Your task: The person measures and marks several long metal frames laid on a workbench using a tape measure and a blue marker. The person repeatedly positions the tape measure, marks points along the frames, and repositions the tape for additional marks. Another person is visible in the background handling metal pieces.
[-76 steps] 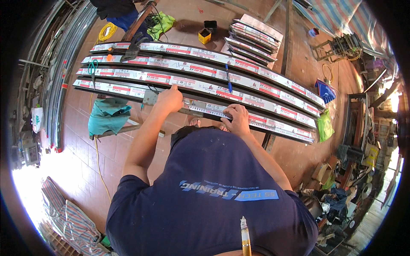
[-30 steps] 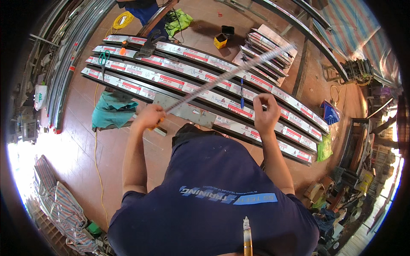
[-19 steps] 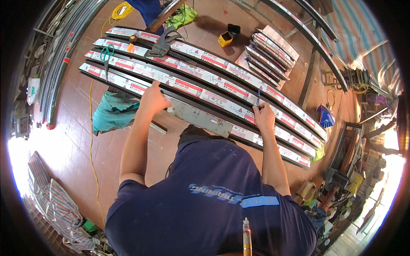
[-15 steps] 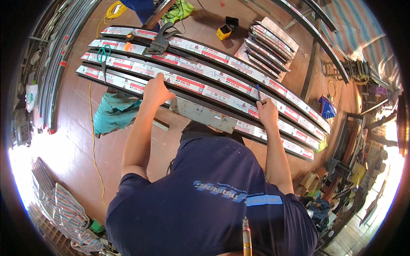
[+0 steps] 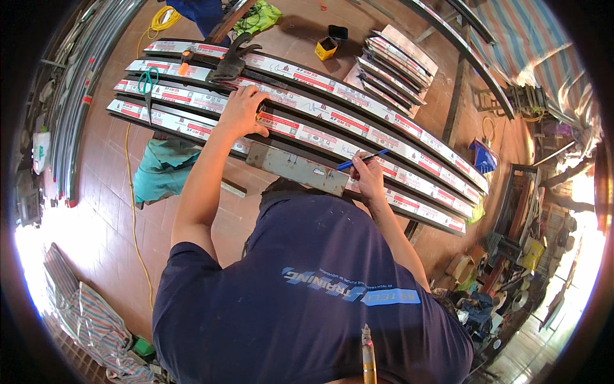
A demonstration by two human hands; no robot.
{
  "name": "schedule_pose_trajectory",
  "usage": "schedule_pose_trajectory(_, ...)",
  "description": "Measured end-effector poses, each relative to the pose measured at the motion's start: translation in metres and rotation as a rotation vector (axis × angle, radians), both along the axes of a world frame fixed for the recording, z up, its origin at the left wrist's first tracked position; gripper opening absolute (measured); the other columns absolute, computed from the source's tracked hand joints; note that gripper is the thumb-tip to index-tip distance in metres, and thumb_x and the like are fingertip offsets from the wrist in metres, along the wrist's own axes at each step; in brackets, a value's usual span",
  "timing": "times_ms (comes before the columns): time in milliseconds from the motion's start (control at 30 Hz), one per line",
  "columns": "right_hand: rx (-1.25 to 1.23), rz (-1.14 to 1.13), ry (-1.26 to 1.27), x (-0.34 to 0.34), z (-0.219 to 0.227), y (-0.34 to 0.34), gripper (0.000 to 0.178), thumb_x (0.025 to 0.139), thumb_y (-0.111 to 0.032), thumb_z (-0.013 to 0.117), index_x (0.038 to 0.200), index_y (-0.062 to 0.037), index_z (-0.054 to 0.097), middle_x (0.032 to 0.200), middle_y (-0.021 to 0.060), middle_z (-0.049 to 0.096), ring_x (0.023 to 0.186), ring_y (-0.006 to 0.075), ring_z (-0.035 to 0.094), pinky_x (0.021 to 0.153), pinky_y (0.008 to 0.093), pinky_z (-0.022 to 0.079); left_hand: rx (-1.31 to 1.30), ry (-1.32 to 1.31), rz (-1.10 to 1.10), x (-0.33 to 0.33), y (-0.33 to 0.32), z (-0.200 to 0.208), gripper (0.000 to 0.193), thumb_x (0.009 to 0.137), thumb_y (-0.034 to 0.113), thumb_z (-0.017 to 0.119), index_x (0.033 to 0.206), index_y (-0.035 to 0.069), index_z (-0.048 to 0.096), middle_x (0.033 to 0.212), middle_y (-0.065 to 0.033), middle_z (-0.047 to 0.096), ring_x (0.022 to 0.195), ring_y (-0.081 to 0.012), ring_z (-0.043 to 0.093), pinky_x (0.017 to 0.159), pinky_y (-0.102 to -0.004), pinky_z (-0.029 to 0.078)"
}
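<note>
Several long dark metal bars [image 5: 322,134] lie side by side across the view, their faces covered in red-and-white printed film. My left hand [image 5: 243,112] is over the middle bars, its fingers curled and thumb apart around a small dark and yellowish object, mostly hidden by the palm. A blue pen [image 5: 361,159] is pinched in my right hand [image 5: 369,178], tilted over the nearer bars. On the bars at the left lie green-handled scissors [image 5: 148,83], an orange-handled tool [image 5: 184,66] and a black clamp [image 5: 234,64]. Handwritten marks show on some film.
A grey metal piece [image 5: 294,168] sits at the near side of the bars, beside a teal cloth [image 5: 163,171]. Shorter bars [image 5: 396,73] are stacked beyond, near a yellow box [image 5: 326,48]. Long profiles [image 5: 86,83] line the left; a yellow cable [image 5: 133,224] crosses the tiled floor.
My left hand has shifted farther across the bars, and a small dark and yellowish object now shows at it. My right hand has moved left and nearer, the pen swinging from upright to slanted.
</note>
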State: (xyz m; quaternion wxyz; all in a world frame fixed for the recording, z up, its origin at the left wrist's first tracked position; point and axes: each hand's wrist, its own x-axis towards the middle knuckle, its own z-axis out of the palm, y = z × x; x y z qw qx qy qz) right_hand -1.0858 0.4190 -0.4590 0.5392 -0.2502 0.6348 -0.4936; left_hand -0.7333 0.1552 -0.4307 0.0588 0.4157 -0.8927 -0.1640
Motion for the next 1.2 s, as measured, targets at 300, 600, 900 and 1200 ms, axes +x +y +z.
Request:
schedule_pose_trajectory(300, -0.139, 0.241, -0.167, 0.031, 0.025, -0.021, 0.028, 0.121, -0.026, 0.067, 0.124, -0.0010, 0.079, 0.099, 0.0029, 0.077, 0.090, 0.0094, 0.067, 0.082, 0.0280, 0.055, 0.226, 0.546, -0.196, -0.064, 0.117, 0.026, 0.065, 0.097, 0.045, 0.089, 0.144, 0.006, 0.070, 0.139, -0.0207, 0.074, 0.128, -0.0449, 0.071, 0.105, -0.0520, 0.057)
schedule_pose_trajectory(600, -0.084, 0.285, -0.148, 0.048, 0.018, -0.019, 0.046, 0.123, -0.038, 0.064, 0.106, 0.0021, 0.077, 0.088, 0.0028, 0.071, 0.076, 0.0110, 0.057, 0.070, 0.0314, 0.047, 0.630, 0.377, -0.091, -0.097, 0.172, 0.007, 0.042, 0.118, 0.048, 0.063, 0.118, 0.013, 0.086, 0.109, -0.0176, 0.085, 0.105, -0.0444, 0.080, 0.089, -0.0519, 0.062)
schedule_pose_trajectory(900, -0.073, 0.150, -0.181, 0.043, 0.032, -0.012, 0.050, 0.122, -0.039, 0.064, 0.095, 0.0005, 0.080, 0.082, 0.0049, 0.070, 0.067, 0.0138, 0.059, 0.064, 0.0329, 0.047, 0.986, 0.608, -0.014, -0.105, 0.166, 0.025, 0.050, 0.120, 0.047, 0.062, 0.111, 0.005, 0.088, 0.081, -0.0121, 0.073, 0.081, -0.0211, 0.068, 0.082, -0.0414, 0.056)
schedule_pose_trajectory(1200, -0.178, -0.606, 0.007, -0.074, 0.032, -0.015, 0.039, 0.121, -0.038, 0.067, 0.100, -0.0053, 0.066, 0.067, 0.0001, 0.054, 0.064, 0.0150, 0.057, 0.065, 0.0332, 0.051, 0.758, 0.321, 0.165, -0.014, 0.180, 0.011, 0.060, 0.119, 0.055, 0.060, 0.106, -0.002, 0.075, 0.099, -0.0230, 0.079, 0.094, -0.0367, 0.078, 0.083, -0.0506, 0.056)
